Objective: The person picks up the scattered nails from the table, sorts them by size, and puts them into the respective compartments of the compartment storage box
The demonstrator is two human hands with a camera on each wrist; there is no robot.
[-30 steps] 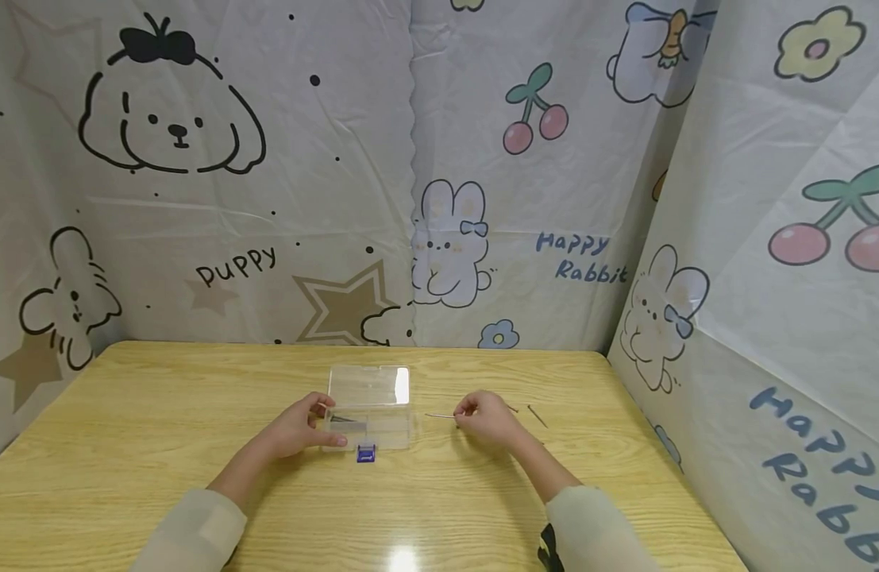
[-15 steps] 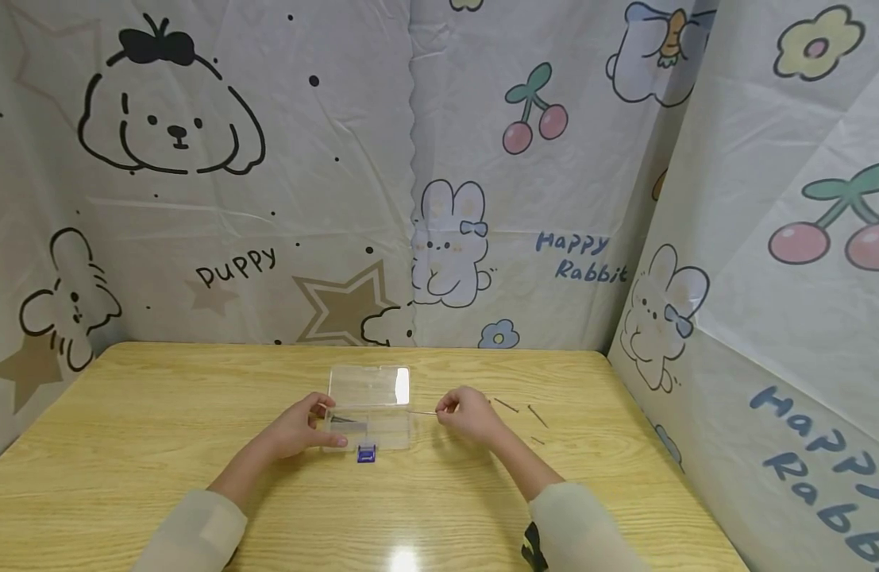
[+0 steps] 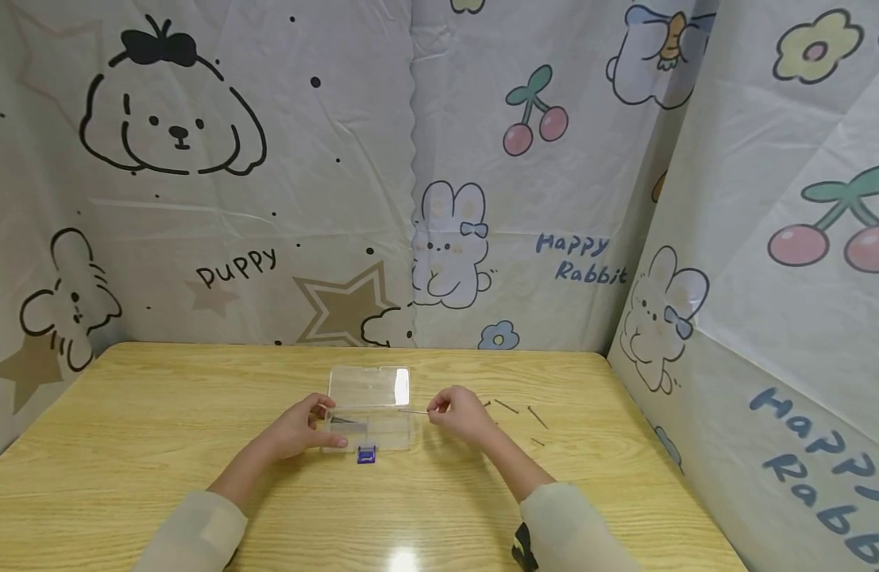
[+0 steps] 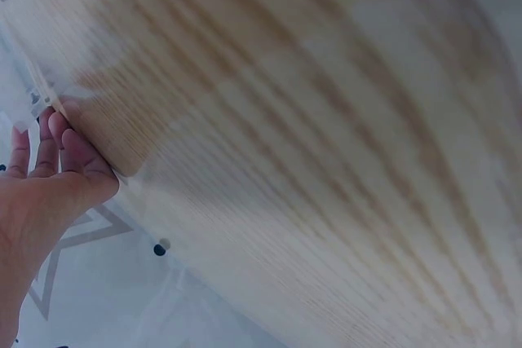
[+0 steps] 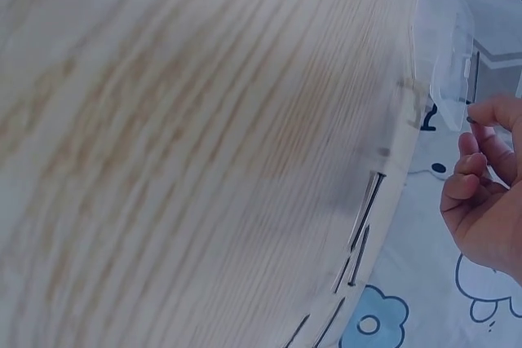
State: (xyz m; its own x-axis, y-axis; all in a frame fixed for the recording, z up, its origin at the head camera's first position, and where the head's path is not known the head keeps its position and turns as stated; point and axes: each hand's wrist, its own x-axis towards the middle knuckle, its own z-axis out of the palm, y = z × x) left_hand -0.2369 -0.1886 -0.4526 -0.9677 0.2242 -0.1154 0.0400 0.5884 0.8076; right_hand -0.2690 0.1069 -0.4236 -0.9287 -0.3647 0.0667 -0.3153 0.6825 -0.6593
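Observation:
A clear plastic box (image 3: 389, 433) stands on the table with its lid (image 3: 368, 386) raised at the back and a blue latch (image 3: 366, 454) at the front. My left hand (image 3: 296, 427) grips the box's left end, thumb in front and fingers behind. Several dark nails (image 3: 346, 419) lie in its left compartment. My right hand (image 3: 459, 413) pinches a thin nail (image 3: 414, 411) between thumb and fingertips, its far end over the box's right compartment. In the right wrist view, the right hand (image 5: 489, 193) is beside the box (image 5: 444, 55), the nail mostly hidden.
Several loose nails (image 3: 537, 417) lie on the wooden table (image 3: 267, 508) to the right of my right hand; they also show near the table edge in the right wrist view. Patterned cloth (image 3: 339, 206) hangs behind the table and along its right side.
My right hand has moved left with the nail, bringing its end from beside the box to over its right part. The left hand and box have stayed put.

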